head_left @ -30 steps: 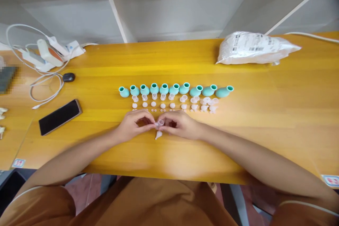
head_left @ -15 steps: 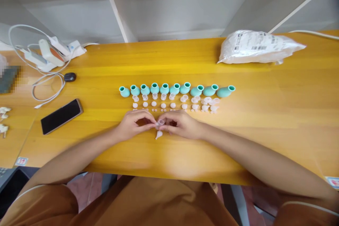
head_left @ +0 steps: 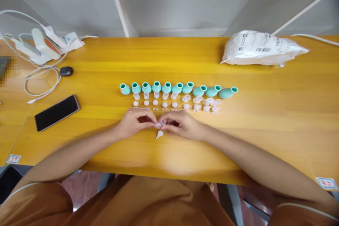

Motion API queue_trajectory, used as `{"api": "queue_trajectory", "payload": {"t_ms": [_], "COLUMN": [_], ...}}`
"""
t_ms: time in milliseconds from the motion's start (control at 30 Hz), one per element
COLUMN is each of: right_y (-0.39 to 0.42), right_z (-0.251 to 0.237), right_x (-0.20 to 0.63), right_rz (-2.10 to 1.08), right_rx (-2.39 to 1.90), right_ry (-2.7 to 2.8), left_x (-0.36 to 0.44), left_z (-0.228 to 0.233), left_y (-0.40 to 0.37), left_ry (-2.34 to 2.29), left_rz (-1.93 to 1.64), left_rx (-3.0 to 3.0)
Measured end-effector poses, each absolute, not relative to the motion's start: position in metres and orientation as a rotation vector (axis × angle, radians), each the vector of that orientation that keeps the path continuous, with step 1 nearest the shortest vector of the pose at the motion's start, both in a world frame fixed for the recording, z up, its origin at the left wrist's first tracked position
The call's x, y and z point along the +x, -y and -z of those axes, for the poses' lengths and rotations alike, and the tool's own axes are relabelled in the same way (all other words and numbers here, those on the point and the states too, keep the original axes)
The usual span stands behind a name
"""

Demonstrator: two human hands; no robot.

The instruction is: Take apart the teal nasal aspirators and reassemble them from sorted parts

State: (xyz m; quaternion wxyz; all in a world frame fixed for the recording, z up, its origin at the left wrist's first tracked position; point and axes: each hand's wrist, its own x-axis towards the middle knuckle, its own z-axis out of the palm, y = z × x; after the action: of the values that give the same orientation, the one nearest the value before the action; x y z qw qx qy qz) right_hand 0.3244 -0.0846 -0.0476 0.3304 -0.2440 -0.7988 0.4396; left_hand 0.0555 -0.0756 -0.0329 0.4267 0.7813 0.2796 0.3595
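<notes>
At table (head_left: 265, 120) centre, left hand (head_left: 134, 123) and right hand (head_left: 184, 125) meet, fingertips of both pinched on one small clear cup (head_left: 160, 124). White cone (head_left: 159, 134) lies just below the cup on the wood. Behind hands: row of teal bulbs (head_left: 178, 88), rows of clear parts (head_left: 174, 102). Phone (head_left: 57, 112) far left, bag (head_left: 262, 48) back right.

This looks like a small assembly workstation in a workshop or light factory. A long yellow wooden bench (head_left: 278, 113) carries neat rows of teal rubber bulbs (head_left: 177, 88) and tiny clear plastic parts (head_left: 174, 104). A sealed labelled supply bag (head_left: 262, 47) lies far right; a phone (head_left: 57, 112) and charger cables (head_left: 39, 77) sit left, under white shelving (head_left: 119, 3).
</notes>
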Motion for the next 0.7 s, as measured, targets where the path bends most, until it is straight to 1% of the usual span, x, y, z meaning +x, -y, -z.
{"api": "queue_trajectory", "payload": {"t_ms": [433, 700], "right_y": [0.0851, 0.0858], "right_z": [0.0461, 0.0462], "right_x": [0.3252, 0.3249], "right_rz": [-1.040, -0.984], "right_rx": [-0.591, -0.554], "right_ry": [2.172, 2.204], "left_x": [0.0560, 0.0561], "left_z": [0.0252, 0.0269], "left_y": [0.0704, 0.0746], "left_ry": [-0.619, -0.687], "left_rz": [-0.772, -0.754], "left_rx": [1.945, 1.897]}}
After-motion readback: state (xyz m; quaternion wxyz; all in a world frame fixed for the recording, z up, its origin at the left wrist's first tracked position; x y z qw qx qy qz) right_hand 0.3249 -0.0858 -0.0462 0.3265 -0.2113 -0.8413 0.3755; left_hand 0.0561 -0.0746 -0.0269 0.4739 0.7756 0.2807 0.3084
